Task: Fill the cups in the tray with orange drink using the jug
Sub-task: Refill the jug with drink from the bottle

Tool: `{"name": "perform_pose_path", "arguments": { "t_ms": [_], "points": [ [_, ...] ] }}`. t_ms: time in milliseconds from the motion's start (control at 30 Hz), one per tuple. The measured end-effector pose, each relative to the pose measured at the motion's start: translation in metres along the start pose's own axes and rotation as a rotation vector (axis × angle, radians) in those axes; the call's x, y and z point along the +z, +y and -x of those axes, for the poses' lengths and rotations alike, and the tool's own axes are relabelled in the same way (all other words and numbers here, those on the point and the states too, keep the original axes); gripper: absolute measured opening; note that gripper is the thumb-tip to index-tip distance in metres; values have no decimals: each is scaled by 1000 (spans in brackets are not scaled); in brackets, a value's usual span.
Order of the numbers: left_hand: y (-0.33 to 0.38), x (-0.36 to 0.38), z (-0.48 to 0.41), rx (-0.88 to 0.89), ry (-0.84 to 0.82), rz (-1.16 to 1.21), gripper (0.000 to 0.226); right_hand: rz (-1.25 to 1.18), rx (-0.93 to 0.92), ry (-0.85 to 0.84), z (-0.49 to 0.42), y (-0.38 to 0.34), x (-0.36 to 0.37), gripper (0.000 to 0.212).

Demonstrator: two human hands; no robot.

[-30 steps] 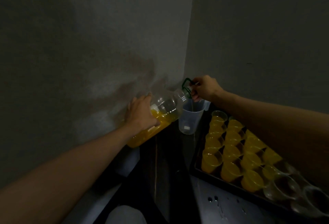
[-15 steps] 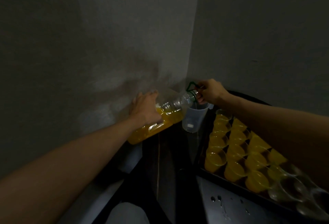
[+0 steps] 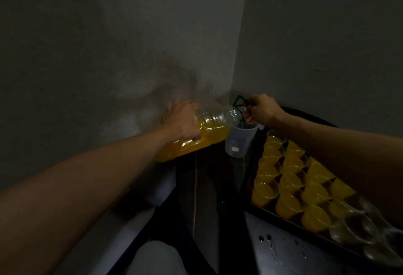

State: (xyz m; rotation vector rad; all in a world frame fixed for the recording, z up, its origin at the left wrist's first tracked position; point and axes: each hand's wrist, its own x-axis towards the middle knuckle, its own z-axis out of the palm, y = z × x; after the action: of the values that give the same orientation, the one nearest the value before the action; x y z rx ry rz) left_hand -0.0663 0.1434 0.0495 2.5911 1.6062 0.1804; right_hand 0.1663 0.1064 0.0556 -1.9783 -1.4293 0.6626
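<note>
A large clear bottle [image 3: 209, 130] partly full of orange drink lies tilted, its neck over a translucent plastic jug [image 3: 238, 141] standing in the corner. My left hand [image 3: 182, 122] grips the bottle's body from above. My right hand [image 3: 260, 110] holds the bottle's neck by its green handle [image 3: 239, 102], right above the jug's rim. To the right, a dark tray [image 3: 281, 220] carries several cups filled with orange drink [image 3: 290, 178]; a few clear cups [image 3: 357, 226] at its near right end hold none.
Grey walls meet in a corner right behind the jug. The tray rests on a grey surface [image 3: 290, 257] with a few drops on it. A dark narrow strip [image 3: 205, 187] runs between the wall side and the tray.
The bottle has tipped lower, and the orange drink has run toward its neck. Both hands keep their hold on it.
</note>
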Motion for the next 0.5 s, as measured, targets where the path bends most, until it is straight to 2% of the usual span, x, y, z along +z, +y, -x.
{"name": "perform_pose_path", "arguments": {
  "t_ms": [500],
  "points": [
    [1, -16, -9, 14, -21, -97, 105, 6, -28, -47, -1, 2, -2, 27]
  ]
}}
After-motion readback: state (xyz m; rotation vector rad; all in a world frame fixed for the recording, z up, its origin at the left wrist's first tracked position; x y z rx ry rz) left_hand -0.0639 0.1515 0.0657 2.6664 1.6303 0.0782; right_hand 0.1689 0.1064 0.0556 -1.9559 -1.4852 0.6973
